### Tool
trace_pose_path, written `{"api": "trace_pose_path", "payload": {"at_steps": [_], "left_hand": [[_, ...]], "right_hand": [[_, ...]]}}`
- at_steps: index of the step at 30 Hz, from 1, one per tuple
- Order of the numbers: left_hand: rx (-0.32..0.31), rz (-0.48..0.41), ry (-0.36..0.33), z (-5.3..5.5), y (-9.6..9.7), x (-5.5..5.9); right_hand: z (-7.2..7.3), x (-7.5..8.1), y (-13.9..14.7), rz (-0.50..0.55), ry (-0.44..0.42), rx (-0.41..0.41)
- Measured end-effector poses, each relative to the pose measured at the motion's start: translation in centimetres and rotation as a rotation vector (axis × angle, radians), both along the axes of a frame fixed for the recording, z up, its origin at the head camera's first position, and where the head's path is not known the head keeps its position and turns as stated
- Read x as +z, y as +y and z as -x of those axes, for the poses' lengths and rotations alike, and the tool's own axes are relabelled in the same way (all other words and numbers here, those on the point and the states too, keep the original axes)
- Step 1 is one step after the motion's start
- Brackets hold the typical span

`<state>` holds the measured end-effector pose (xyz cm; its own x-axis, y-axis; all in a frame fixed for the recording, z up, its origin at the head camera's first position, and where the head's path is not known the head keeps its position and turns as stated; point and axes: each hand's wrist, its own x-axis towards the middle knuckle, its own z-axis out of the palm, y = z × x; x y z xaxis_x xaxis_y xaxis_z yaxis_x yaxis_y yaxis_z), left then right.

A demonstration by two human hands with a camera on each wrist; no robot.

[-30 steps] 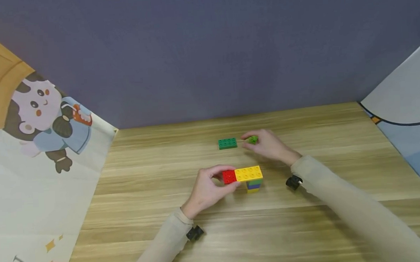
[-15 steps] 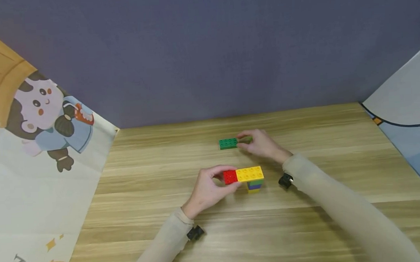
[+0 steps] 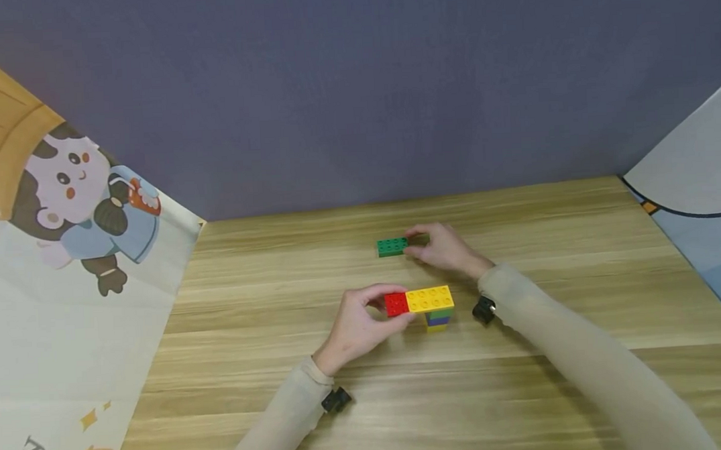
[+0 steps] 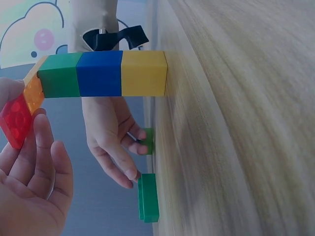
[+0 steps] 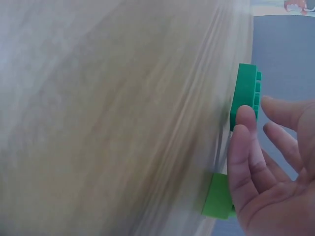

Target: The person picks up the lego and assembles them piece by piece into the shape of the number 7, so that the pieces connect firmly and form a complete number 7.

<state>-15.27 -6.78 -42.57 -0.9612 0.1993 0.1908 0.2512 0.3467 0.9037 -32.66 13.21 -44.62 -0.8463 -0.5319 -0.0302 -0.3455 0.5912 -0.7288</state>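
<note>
My left hand (image 3: 359, 326) pinches a red building brick (image 3: 396, 304) between thumb and fingers. The red brick lies against the left end of a long yellow brick (image 3: 430, 299); whether they are joined I cannot tell. Below the yellow brick stands a column of a green brick (image 4: 60, 75), a blue brick (image 4: 100, 73) and a yellow lower brick (image 4: 143, 73), upright on the table. My right hand (image 3: 446, 251) reaches around the right end of a long dark green brick (image 3: 390, 247), its thumb apart from the studs. A lime green brick (image 5: 216, 196) sits beside that hand, hidden in the head view.
The wooden table (image 3: 267, 309) carries all the bricks. A dark blue-grey panel (image 3: 355, 98) rises at its back edge. Printed white panels stand at the left (image 3: 70, 345) and right (image 3: 702, 163). Each wrist wears a small black camera.
My right hand has shifted left, from around the lime green brick to the end of the dark green brick. The lime brick has gone out of the head view behind it. My left hand stays put.
</note>
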Motion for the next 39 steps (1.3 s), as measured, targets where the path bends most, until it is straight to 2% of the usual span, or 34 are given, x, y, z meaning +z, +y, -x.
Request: {"api": "trace_pose_path", "payload": {"at_steps": [9,22,39], "left_hand": [[0.001,0.001,0.007,-0.1,-0.1,0.2],[0.010,0.004,0.018,-0.1,0.0,0.1],[0.014,0.003,0.020,0.0,-0.1,0.0]], "right_hand": [[-0.1,-0.5,-0.5,0.015,-0.008,0.004],[0.2,-1.4,-0.6,0.013,0.072,0.006],[0.2,-1.3,-0.7,0.006,0.104,-0.007]]}}
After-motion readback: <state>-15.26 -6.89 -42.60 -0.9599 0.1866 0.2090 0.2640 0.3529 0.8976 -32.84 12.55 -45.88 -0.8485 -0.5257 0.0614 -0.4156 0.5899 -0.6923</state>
